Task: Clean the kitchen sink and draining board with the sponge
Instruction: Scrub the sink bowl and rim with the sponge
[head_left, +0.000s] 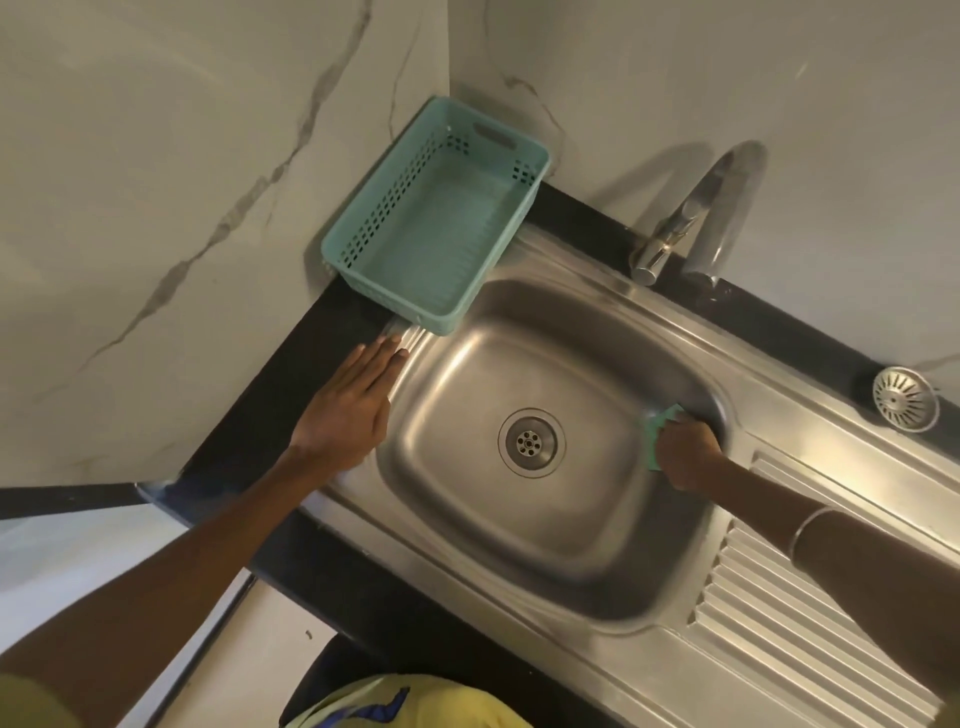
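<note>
The stainless steel sink (467, 519) fills the middle of the head view, with its round drain (531, 442) at the bottom of the bowl. My right hand (688, 453) is inside the bowl, closed around a green sponge (658, 421) that presses against the bowl's right wall. My left hand (350, 410) lies flat with fingers together on the sink's left rim and the black counter. The ribbed draining board (810, 629) stretches to the lower right, partly under my right forearm.
A teal perforated basket (524, 156) stands in the corner, overhanging the sink's back-left rim. The chrome tap (691, 218) rises behind the bowl. A loose metal strainer (905, 398) rests on the rim at right. Marble walls close in the left and back.
</note>
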